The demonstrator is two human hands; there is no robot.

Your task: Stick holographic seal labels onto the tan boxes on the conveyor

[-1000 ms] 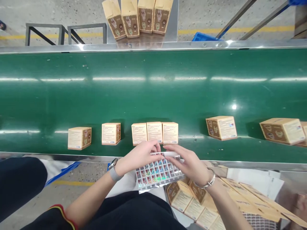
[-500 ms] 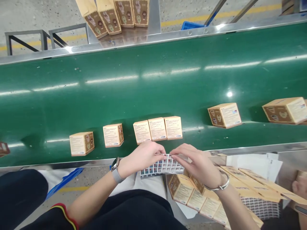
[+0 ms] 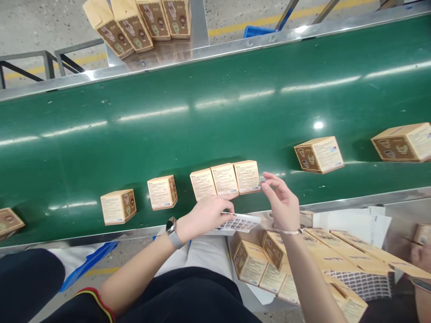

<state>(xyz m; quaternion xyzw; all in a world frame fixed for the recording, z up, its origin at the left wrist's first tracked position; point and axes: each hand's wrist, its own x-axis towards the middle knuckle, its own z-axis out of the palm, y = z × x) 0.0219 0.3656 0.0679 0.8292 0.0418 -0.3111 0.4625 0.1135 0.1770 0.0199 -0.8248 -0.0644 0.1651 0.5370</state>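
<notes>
My left hand (image 3: pixel 204 216) pinches a sheet of small printed stickers (image 3: pixel 245 223) at the belt's near edge. Its index finger stretches toward the lower edges of three cardboard boxes standing in a row: a left one (image 3: pixel 202 185), a middle one (image 3: pixel 224 179) and a right one (image 3: pixel 247 176). Between the thumb and fingertips of my right hand (image 3: pixel 284 204) is a small, shiny sticker (image 3: pixel 261 180), right at the lower right corner of the right box. The boxes' text panels face up. Whether the sticker touches the box I cannot tell.
More boxes sit on the green conveyor belt (image 3: pixel 151 139), among them one at left (image 3: pixel 117 208) and one at right (image 3: pixel 319 154). Packed boxes (image 3: pixel 256 264) stand below my right arm. Brown paper bags (image 3: pixel 178 18) stand across the belt. Another person's hand (image 3: pixel 422 258) shows at far right.
My right hand has left the sticker sheet and moved up to the right box with a small sticker. My left hand keeps the sheet, its index finger now extended toward the boxes.
</notes>
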